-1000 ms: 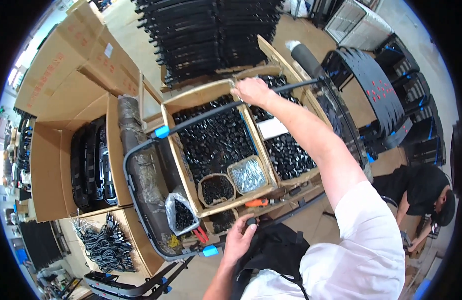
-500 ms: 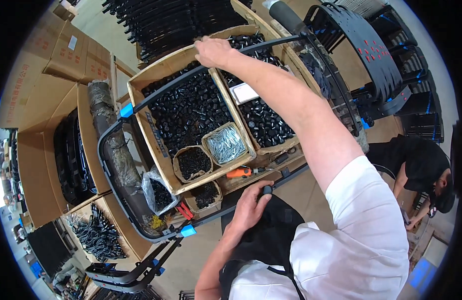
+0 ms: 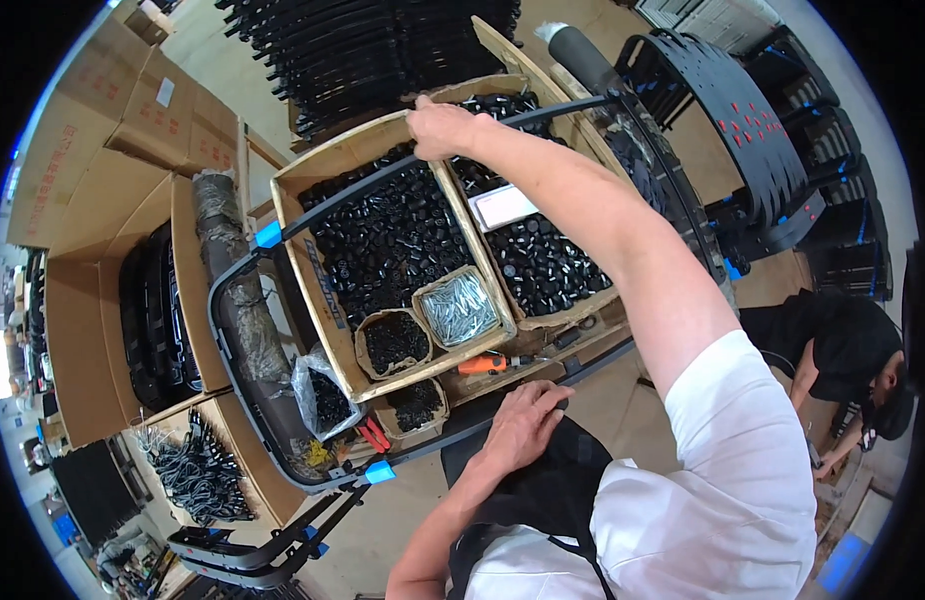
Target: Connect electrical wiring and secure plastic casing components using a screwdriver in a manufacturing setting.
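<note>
A black tubular frame (image 3: 328,213) with blue tape lies across a divided cardboard box. My right hand (image 3: 445,130) reaches to the frame's far bar, its fingers closed around it near the box divider. At the near bar, my left hand (image 3: 523,425) is closed with a small black cap (image 3: 562,404) at its fingertips, mostly hidden by the fingers. Many black caps (image 3: 393,225) fill the box's left compartment, and more black caps (image 3: 543,262) lie in the right one, where a white phone-like slab (image 3: 503,207) rests.
Small cartons hold silver screws (image 3: 457,308) and black screws (image 3: 393,342). An orange-bodied tool (image 3: 483,364) and red-handled pliers (image 3: 374,434) lie near the box. Cardboard boxes (image 3: 83,330) stand left, bundled cables (image 3: 198,465) below them. A person in black (image 3: 833,350) bends over at right.
The box and frame have shifted slightly right and down in view. My left hand has turned more palm-down, its fingers now covering the black cap. My right hand keeps its place on the far bar.
</note>
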Action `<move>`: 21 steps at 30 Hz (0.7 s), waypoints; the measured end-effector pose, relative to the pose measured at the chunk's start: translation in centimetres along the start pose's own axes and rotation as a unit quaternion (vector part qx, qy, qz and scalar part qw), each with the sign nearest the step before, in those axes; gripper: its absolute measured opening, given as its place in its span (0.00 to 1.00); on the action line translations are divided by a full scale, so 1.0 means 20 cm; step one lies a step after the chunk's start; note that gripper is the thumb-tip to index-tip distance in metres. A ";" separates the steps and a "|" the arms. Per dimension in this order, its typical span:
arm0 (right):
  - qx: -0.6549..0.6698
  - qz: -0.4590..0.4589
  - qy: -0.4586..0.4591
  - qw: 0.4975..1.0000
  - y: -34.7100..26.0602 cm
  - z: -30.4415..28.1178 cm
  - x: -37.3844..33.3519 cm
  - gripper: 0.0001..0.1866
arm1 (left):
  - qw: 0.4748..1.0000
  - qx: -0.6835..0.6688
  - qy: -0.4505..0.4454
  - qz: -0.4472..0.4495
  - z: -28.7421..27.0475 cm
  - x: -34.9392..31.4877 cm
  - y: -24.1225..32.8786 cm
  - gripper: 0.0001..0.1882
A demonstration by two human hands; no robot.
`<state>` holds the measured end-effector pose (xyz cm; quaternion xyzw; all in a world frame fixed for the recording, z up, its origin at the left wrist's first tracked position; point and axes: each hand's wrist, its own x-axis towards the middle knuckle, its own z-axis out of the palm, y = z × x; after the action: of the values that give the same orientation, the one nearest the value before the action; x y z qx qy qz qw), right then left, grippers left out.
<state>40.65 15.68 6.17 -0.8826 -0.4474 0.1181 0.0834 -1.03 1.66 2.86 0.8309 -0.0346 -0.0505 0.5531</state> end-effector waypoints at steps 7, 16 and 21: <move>-0.112 -0.036 -0.051 0.992 -0.05 -0.09 0.00 0.15 | 0.997 -0.051 0.035 -0.041 0.02 0.01 0.04 0.19; -0.120 0.070 -0.030 0.990 -0.09 -0.10 -0.01 0.24 | 0.998 0.017 0.059 -0.006 0.07 -0.04 0.03 0.14; -0.153 0.022 -0.060 0.986 -0.10 -0.09 -0.01 0.22 | 0.997 0.022 0.080 0.001 0.09 -0.05 0.01 0.13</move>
<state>39.47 16.61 8.34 -0.8859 -0.4447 0.1030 -0.0819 -2.22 -0.01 2.37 0.8442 0.0079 0.0176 0.5358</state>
